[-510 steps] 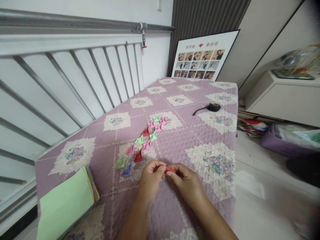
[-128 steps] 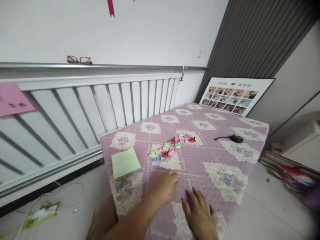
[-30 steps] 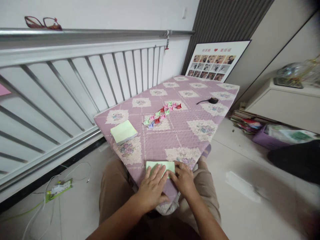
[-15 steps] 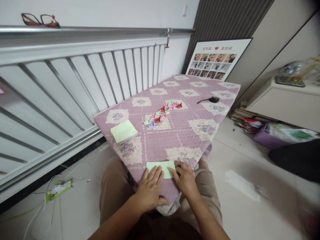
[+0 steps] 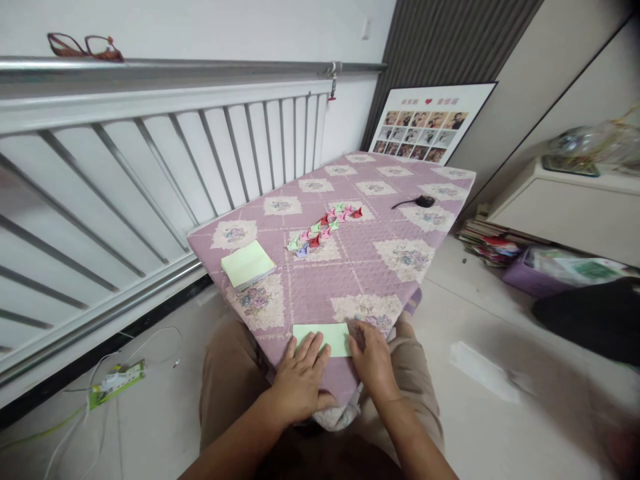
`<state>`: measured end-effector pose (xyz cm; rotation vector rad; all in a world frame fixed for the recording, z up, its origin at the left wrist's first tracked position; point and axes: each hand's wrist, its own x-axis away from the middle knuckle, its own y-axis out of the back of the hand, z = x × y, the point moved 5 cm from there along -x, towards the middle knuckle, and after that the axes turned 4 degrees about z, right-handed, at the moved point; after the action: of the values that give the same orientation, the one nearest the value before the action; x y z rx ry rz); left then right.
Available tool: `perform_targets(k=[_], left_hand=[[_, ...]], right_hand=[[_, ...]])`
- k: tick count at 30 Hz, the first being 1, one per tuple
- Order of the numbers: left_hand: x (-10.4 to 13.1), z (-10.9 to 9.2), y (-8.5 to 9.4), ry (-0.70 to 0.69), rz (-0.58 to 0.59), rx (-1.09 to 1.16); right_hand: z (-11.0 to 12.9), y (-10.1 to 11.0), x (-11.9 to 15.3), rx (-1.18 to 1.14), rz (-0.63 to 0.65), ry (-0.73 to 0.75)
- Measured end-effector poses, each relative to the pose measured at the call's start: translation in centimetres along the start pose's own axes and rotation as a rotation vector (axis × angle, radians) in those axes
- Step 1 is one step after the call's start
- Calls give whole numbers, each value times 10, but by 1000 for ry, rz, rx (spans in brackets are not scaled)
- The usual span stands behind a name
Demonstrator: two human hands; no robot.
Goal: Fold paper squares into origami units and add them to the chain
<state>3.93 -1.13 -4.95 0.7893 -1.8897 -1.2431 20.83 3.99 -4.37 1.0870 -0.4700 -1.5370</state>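
Note:
A light green sheet of paper [image 5: 337,339], folded into a long rectangle, lies flat at the near corner of the cloth-covered table [image 5: 320,297]. My left hand [image 5: 300,373] rests on its left part with fingers spread and pressing down. At the right end of the paper is my right hand [image 5: 373,357], fingers apart and bent, thumb by the paper's edge. A stack of pale green paper [image 5: 249,265] sits at the table's left side. Several small folded paper pieces [image 5: 315,241] in red, pink, green and blue stand in rows mid-table.
A black object with a short strap [image 5: 425,201] lies on the table's far right. A white radiator [image 5: 225,153] runs along the left, with glasses [image 5: 85,48] on the pipe above. A power strip [image 5: 117,383] with cables is on the floor. A photo board [image 5: 425,127] leans behind the table.
My right thumb has slid right, from on top of the green paper to its right edge. My left hand stays in place on the paper. The view has shifted slightly.

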Motion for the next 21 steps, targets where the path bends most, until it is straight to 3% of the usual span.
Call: perform_targets(k=[2, 5, 8, 14, 21], left_hand=[[1, -1, 0, -5, 0, -20], [1, -2, -2, -14, -11, -31], [2, -1, -2, -27, -29, -16], [12, 14, 2, -42, -56, 15], [32, 44, 1, 53, -68, -36]], right_hand=[[15, 1, 5, 39, 30, 69], [50, -12, 20, -7, 305, 283], [65, -22, 31, -44, 493, 321], [43, -17, 36, 80, 573, 334], [9, 2, 43, 199, 452, 288]])
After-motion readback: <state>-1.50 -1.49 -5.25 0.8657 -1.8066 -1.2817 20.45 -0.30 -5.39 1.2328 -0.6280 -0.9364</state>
